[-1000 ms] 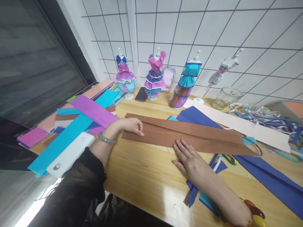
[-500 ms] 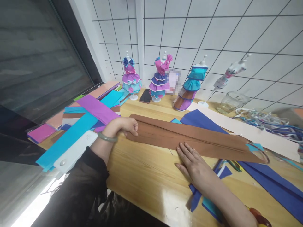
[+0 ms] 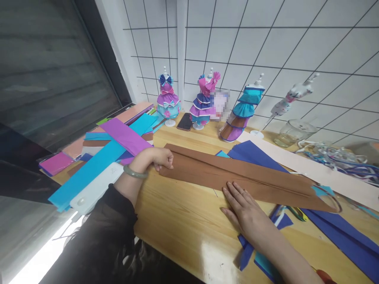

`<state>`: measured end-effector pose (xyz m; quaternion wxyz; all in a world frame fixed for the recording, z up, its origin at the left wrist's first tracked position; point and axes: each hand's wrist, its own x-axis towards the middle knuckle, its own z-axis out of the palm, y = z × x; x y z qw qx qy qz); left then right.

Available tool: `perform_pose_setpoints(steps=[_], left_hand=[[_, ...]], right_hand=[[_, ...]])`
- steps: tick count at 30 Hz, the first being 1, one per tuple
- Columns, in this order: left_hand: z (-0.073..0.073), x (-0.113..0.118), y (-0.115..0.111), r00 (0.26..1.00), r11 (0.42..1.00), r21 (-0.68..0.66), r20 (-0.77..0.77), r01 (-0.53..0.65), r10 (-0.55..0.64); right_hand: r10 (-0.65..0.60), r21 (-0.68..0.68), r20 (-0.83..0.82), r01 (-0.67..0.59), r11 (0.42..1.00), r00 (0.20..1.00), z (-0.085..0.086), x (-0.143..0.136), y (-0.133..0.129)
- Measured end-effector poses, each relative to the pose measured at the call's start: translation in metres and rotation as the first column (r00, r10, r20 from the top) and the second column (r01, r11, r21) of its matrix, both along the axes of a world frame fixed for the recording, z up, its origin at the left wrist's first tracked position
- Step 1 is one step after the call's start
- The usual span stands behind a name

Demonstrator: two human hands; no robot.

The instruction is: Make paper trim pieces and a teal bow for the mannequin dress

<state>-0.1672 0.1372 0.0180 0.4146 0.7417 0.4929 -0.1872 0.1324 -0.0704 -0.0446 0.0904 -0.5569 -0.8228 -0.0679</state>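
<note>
On your left arm you wear a loose black sleeve [image 3: 114, 219], slightly sheer and softly folded, above a smooth, rounded grey-green bangle [image 3: 136, 172]. Your right hand [image 3: 241, 207] is bare; dark, crinkled clothing [image 3: 161, 262] shows at the near side.

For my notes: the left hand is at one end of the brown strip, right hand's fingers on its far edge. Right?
Not the far edge: in the head view, the right hand has its fingers on the near edge of the brown strip. The left hand is at one end.
</note>
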Motion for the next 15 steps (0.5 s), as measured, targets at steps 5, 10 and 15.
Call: perform_pose_setpoints(steps=[5, 10, 15], left_hand=[[-0.0030, -0.0013, 0.0019, 1.000, 1.000, 0.005, -0.006, 0.004, -0.004], [-0.0002, -0.0008, 0.0001, 1.000, 1.000, 0.007, -0.026, -0.013, 0.014], [0.0016, -0.0014, -0.0005, 1.000, 1.000, 0.015, -0.027, -0.013, 0.013]], right_hand=[[0.005, -0.013, 0.034, -0.005, 1.000, 0.999, 0.0007, -0.0002, 0.0006], [0.007, -0.007, 0.027, -0.007, 1.000, 1.000, 0.0023, -0.0014, 0.0005], [0.006, 0.009, 0.017, -0.006, 1.000, 1.000, 0.0027, -0.0016, 0.0007]])
